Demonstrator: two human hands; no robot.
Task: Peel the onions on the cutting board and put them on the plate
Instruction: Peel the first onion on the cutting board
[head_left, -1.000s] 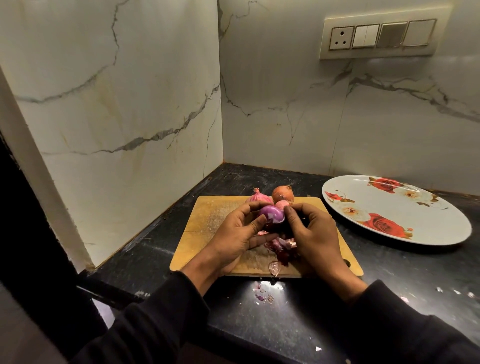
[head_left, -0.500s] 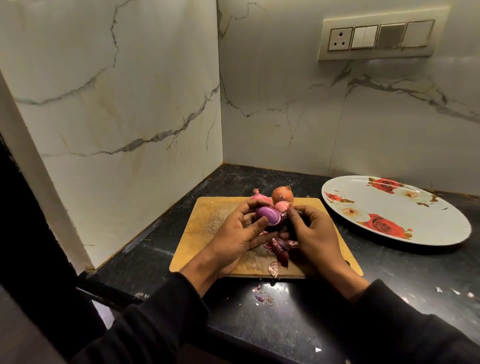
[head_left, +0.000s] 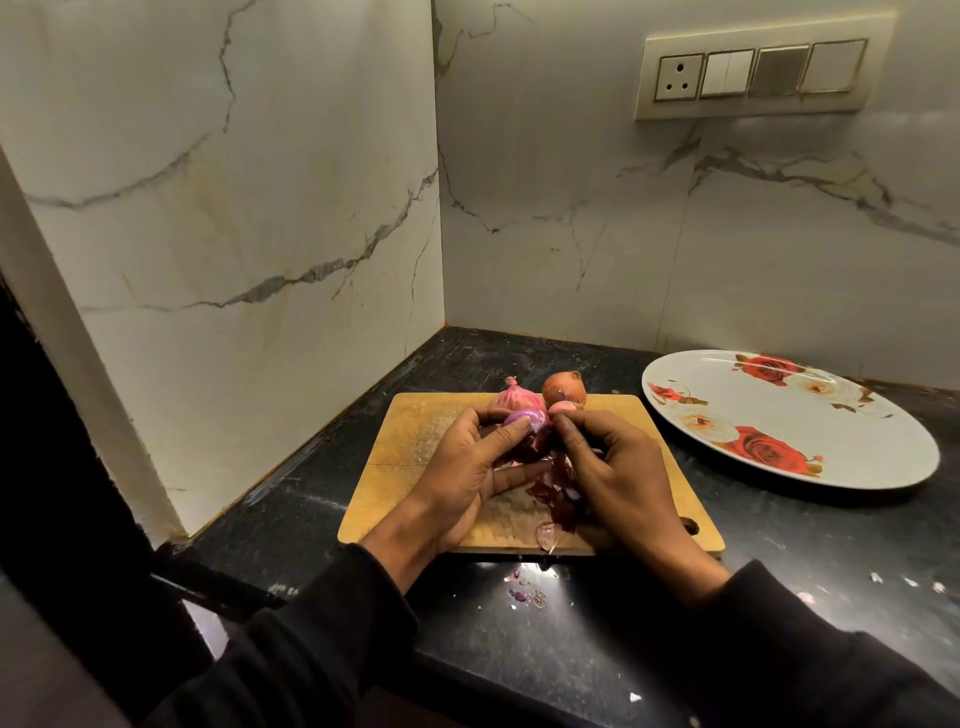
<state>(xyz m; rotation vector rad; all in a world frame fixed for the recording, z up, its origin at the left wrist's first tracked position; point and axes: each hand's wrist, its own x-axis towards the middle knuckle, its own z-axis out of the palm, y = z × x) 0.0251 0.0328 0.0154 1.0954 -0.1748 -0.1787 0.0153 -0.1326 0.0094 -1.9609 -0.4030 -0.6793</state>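
A wooden cutting board (head_left: 415, 447) lies on the black counter. My left hand (head_left: 467, 467) grips a partly peeled purple onion (head_left: 530, 419) above the board. My right hand (head_left: 618, 473) pinches a strip of dark red skin (head_left: 558, 470) hanging from that onion. At the board's far edge sit a pink unpeeled onion (head_left: 511, 397), an orange-brown onion (head_left: 563, 387) and a small pink onion (head_left: 563, 408). Loose peels (head_left: 558, 506) lie on the board under my hands. The white plate with red roses (head_left: 789, 415) stands to the right with nothing on it.
Marble walls close the corner on the left and behind the board. A switch panel (head_left: 753, 75) is on the back wall. Small peel scraps (head_left: 527, 592) lie on the counter in front of the board, white flecks (head_left: 906, 582) at the right.
Both hands have stayed over the board. The onion has turned in my left hand and my right fingers have pulled skin downward from it.
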